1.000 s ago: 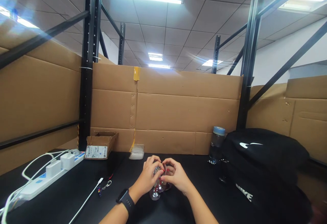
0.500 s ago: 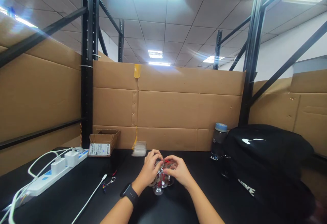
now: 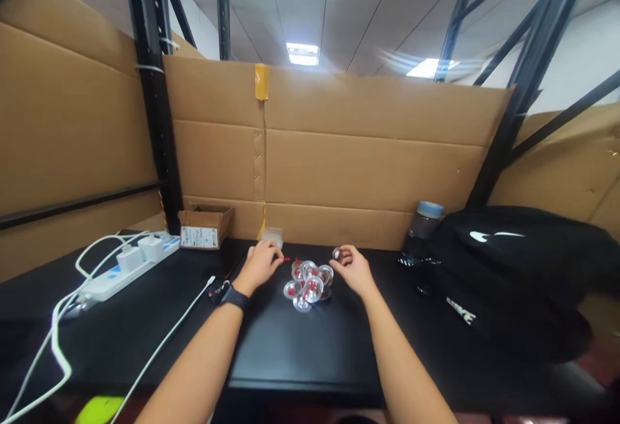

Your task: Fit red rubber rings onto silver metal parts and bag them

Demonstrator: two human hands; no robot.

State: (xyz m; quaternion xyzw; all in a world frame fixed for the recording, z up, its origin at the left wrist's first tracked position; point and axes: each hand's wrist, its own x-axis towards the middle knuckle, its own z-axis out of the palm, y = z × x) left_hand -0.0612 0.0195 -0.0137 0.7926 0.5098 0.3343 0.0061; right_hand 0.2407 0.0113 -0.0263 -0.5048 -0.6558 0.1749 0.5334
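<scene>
A cluster of clear suction cups [image 3: 312, 288] with red parts lies on the black table in front of me. To the left of it, my left hand [image 3: 260, 266] is closed in a pinch, and a small red piece [image 3: 287, 259] sticks out from its fingertips. My right hand [image 3: 357, 272], right of the cluster, grips a single clear suction cup [image 3: 336, 254] between thumb and fingers. Both hands are apart from the pile.
Behind my left hand lies a clear packet [image 3: 274, 237]. A small cardboard box [image 3: 199, 237], a white power strip [image 3: 104, 285], a white cable [image 3: 167, 339] and a keychain [image 3: 220, 291] sit leftward. On the right stand a bottle [image 3: 422, 230] and a black bag [image 3: 513, 275].
My hands have drawn apart from over the pile, left hand with a red piece, right hand with a clear suction cup. The pile now shows fully. My view has tilted down.
</scene>
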